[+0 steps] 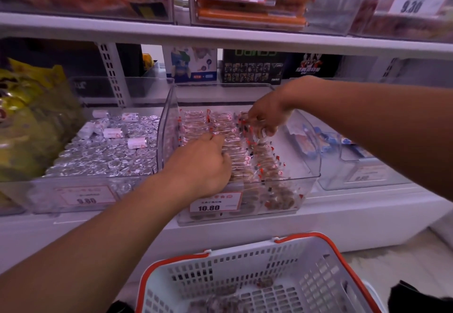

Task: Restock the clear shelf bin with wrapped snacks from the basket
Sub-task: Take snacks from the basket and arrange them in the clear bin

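The clear shelf bin [309, 180] stands on the middle shelf, filled with rows of clear-wrapped brown snacks [246, 152] with red marks. My left hand [203, 163] reaches into the bin's left side, fingers curled down onto the snack rows. My right hand [266, 114] hovers over the bin's back right and pinches a wrapped snack [258, 129] that hangs from its fingers. Below, the white basket [326, 258] with orange rim holds a few wrapped snacks [220, 299] on its bottom.
A bin of silver foil-wrapped sweets [103, 156] sits left of the clear bin, with a yellow bag [29, 121] further left. A smaller clear bin with blue packs [343, 146] stands to the right. An upper shelf [220, 36] carries more bins and price tags overhead.
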Motion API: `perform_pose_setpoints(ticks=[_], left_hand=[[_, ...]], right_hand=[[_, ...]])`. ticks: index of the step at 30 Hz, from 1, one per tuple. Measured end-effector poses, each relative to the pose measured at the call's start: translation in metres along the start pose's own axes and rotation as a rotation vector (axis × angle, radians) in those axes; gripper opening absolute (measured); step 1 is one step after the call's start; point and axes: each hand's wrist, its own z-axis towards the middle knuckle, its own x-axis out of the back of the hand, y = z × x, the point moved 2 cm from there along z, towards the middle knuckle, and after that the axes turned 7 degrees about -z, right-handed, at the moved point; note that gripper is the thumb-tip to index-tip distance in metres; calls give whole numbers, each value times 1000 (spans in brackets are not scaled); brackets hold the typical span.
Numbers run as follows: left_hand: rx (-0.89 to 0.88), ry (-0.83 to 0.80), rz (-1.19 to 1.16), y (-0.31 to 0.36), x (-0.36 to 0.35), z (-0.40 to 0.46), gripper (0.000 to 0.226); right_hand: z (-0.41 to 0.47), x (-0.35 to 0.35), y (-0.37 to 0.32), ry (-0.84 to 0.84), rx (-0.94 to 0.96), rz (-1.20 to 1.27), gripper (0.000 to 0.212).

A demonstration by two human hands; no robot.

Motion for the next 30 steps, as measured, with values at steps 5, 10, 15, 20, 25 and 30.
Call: perform_pose_setpoints(ticks=[5,10,15,20,25,30], left_hand=[[-3,24,1,1,0,-1,34],[-2,21,-9,2,0,-2,35],[13,21,4,2,-1,-1,36],[10,28,5,2,-1,-1,37],[12,33,-2,2,-1,-1,40],[25,22,-1,1,-2,1,45]], right_hand=[[7,3,3,25,-22,-7,48],[14,1,-2,111,-70,-74,48],[19,-11,-6,168,-117,-43,41],[23,-15,-8,287,-172,-18,65],[25,-16,-12,248,-148,136,80],[24,-19,-23,60,-80,74,44]])
